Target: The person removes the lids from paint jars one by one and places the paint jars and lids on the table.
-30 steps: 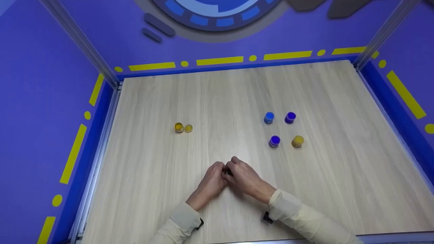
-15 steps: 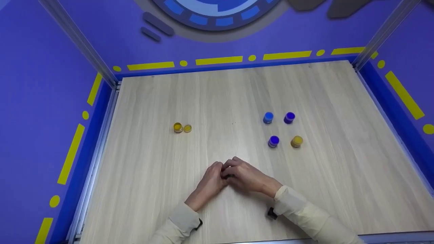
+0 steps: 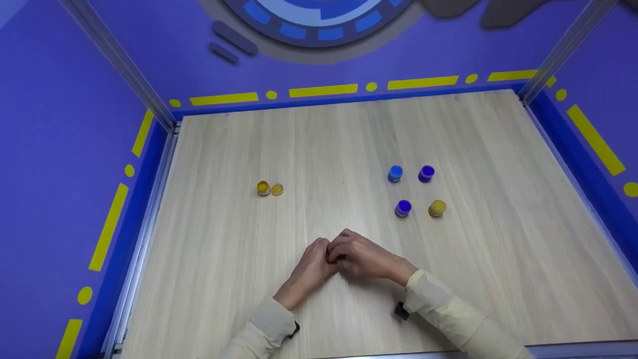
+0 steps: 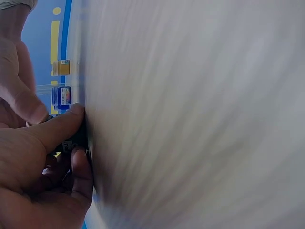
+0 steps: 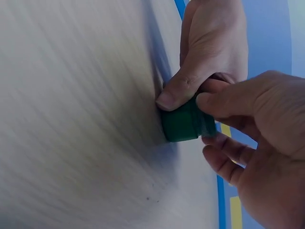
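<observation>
A small green paint jar (image 5: 180,125) stands on the table between my two hands; in the head view they hide most of it. My left hand (image 3: 311,269) grips the jar's body low down, thumb along its side in the right wrist view. From the other side my right hand (image 3: 366,259) pinches the lid (image 5: 206,124) between thumb and fingers. In the left wrist view a dark, shaded part of the jar with a printed label (image 4: 69,145) shows between the left fingers.
Beyond the right hand stand a light blue jar (image 3: 395,173), two purple jars (image 3: 426,173) and a yellow-topped jar (image 3: 437,208). Farther left, an uncapped yellow jar (image 3: 263,188) has a round lid (image 3: 277,189) beside it. Blue-purple walls (image 3: 329,75) bound the table.
My right hand has turned at the lid, its wrist swinging a little right and its fingers shifting their hold. The left hand stays in place around the jar.
</observation>
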Motion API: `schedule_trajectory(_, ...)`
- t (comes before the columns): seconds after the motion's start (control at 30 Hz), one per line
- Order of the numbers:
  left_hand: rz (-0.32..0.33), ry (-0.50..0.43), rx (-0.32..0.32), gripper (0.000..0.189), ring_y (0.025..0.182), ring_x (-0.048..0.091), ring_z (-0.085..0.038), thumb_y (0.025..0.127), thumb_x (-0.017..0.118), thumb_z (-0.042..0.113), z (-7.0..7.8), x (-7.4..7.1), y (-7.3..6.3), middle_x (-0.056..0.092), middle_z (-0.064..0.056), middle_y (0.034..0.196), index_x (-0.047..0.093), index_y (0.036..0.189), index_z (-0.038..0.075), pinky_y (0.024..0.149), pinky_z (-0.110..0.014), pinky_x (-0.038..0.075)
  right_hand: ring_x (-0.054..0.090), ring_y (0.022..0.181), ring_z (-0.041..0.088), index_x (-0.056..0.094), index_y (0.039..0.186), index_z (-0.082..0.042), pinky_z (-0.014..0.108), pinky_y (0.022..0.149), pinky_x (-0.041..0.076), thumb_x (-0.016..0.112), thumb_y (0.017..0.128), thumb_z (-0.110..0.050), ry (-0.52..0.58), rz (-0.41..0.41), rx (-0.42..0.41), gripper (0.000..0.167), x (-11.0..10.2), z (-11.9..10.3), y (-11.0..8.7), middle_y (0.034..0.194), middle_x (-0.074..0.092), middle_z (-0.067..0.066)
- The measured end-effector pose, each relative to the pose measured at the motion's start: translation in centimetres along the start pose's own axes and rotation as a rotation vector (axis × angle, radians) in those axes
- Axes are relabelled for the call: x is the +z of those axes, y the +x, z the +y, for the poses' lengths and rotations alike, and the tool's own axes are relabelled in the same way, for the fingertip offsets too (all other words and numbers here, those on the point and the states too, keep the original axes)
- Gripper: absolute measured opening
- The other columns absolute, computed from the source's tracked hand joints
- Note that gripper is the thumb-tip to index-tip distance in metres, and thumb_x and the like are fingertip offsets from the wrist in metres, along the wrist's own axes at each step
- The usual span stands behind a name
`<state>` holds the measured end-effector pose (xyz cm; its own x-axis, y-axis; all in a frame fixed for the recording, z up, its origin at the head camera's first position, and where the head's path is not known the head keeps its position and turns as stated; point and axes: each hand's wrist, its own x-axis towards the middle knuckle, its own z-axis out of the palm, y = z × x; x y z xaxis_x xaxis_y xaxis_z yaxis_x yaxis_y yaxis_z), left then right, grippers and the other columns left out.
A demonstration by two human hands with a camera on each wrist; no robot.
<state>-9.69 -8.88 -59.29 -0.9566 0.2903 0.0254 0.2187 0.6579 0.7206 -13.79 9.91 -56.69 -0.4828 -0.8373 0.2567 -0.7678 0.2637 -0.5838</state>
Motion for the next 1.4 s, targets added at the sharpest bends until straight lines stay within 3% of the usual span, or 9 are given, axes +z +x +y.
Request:
schedule_trajectory(0.13,0.009,-0.026,0.000,0.027,0.077,0.048,-0.012,0.082,0.083,0.010,-0.1,-0.1,-0.1,0.051,0.003,0.085,0.058,0.091,0.009,0.070,-0.028,0.042,0.060,0.109,0.018,0.077,0.104,-0.009,0.037,0.096,0.049,0.075,0.093,-0.006,0.061,0.110,0.068,0.012,-0.1,0.2,-0.2,0.112,0.071,0.000)
schedule_trajectory(0.3,-0.012,-0.101,-0.027,0.032,0.084,0.054,-0.013,0.081,0.087,0.009,0.0,-0.2,-0.2,0.056,-0.001,0.093,0.060,0.097,0.008,0.075,-0.027,0.047,0.061,0.099,0.020,0.076,0.098,-0.005,0.037,0.086,0.052,0.075,0.094,-0.009,0.015,0.294,0.341,0.006,-0.1,-0.2,0.0,0.101,0.070,0.003)
schedule_trajectory(0.37,-0.016,-0.109,-0.032,0.032,0.085,0.055,-0.013,0.080,0.087,0.008,0.0,-0.2,-0.2,0.057,-0.001,0.094,0.059,0.097,0.008,0.076,-0.027,0.048,0.061,0.098,0.021,0.076,0.097,-0.004,0.038,0.085,0.052,0.076,0.093,-0.010,-0.032,0.330,0.431,0.007,0.0,-0.5,0.2,0.099,0.069,0.004)
schedule_trajectory(0.47,-0.011,-0.097,-0.023,0.033,0.084,0.055,-0.013,0.080,0.088,0.008,-0.1,-0.1,-0.2,0.056,0.000,0.093,0.059,0.096,0.008,0.077,-0.028,0.048,0.061,0.093,0.022,0.074,0.097,-0.002,0.039,0.082,0.054,0.076,0.093,-0.009,-0.078,0.339,0.480,0.008,0.4,-1.1,0.5,0.097,0.066,0.007)
schedule_trajectory(0.73,0.028,-0.023,0.039,0.028,0.078,0.048,-0.012,0.080,0.084,0.004,-0.1,0.1,-0.2,0.053,0.000,0.085,0.059,0.091,0.007,0.071,-0.029,0.044,0.059,0.068,0.021,0.068,0.099,0.003,0.037,0.062,0.054,0.075,0.094,-0.011,-0.163,0.301,0.444,0.016,1.4,-2.8,1.1,0.093,0.060,0.013)
schedule_trajectory(1.0,0.025,0.027,0.034,0.020,0.082,0.054,-0.016,0.082,0.072,-0.004,-0.2,0.0,-0.1,0.057,-0.002,0.090,0.060,0.096,0.004,0.075,-0.033,0.048,0.054,0.068,0.018,0.066,0.093,-0.001,0.036,0.062,0.052,0.080,0.090,-0.016,-0.189,0.232,0.434,0.020,2.0,-3.5,1.2,0.086,0.054,0.005)
schedule_trajectory(1.23,0.042,0.023,0.061,0.020,0.075,0.044,-0.013,0.079,0.071,-0.005,-0.3,0.1,-0.1,0.050,0.001,0.083,0.055,0.086,0.006,0.068,-0.030,0.042,0.053,0.068,0.017,0.066,0.087,-0.001,0.035,0.063,0.052,0.078,0.090,-0.007,-0.245,0.202,0.312,0.014,2.1,-3.0,1.1,0.083,0.051,0.005)
schedule_trajectory(1.4,0.043,0.025,0.063,0.023,0.074,0.044,-0.013,0.074,0.069,-0.008,-0.5,0.2,-0.2,0.049,0.001,0.082,0.054,0.085,0.006,0.067,-0.030,0.041,0.055,0.077,0.019,0.067,0.088,-0.003,0.034,0.070,0.052,0.078,0.090,-0.006,-0.242,0.143,0.251,0.011,1.8,-2.7,1.0,0.087,0.055,0.005)
